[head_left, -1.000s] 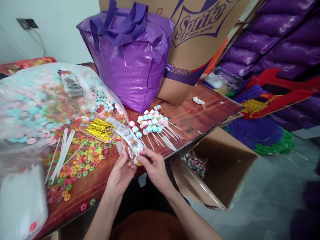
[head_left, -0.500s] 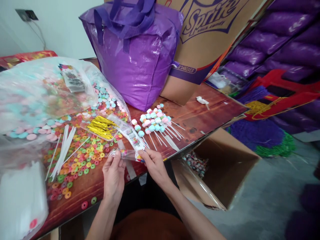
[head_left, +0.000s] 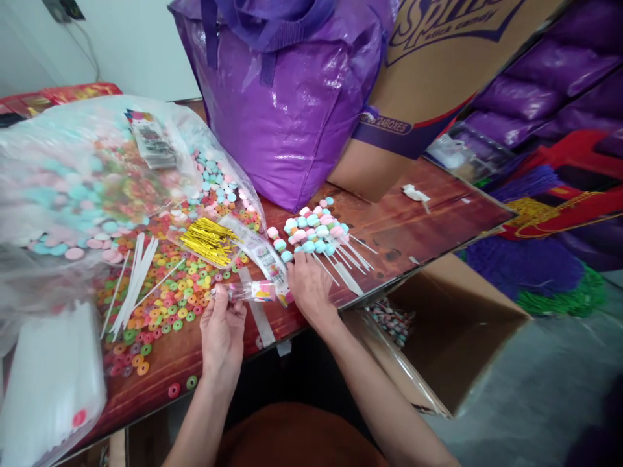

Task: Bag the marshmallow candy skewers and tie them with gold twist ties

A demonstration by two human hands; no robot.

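Note:
My left hand (head_left: 224, 334) is closed, thumb on top, around one end of a clear plastic wrapper (head_left: 243, 290) with a colourful printed end. That wrapper points right, over the table edge. My right hand (head_left: 311, 288) is at the lower end of a single candy stick (head_left: 280, 245), its fingers curled down over the white stick, which they hide. Right beside it lies a bunch of candy sticks (head_left: 316, 230) with pink, blue and white sweets, white sticks toward me. Flat printed wrappers (head_left: 267, 256) lie just behind my hands.
Gold twist ties (head_left: 207, 241) fill a small tray among loose ring candies (head_left: 168, 292). White sticks (head_left: 134, 285) lie to the left, near a large clear sweets bag (head_left: 63, 175). A purple bag (head_left: 287, 123) stands behind; an open cardboard box (head_left: 457, 324) sits below right.
My right hand has let go of the wrapper's printed end and moved up and right to the single candy stick. My left hand still holds the wrapper. The view has shifted slightly.

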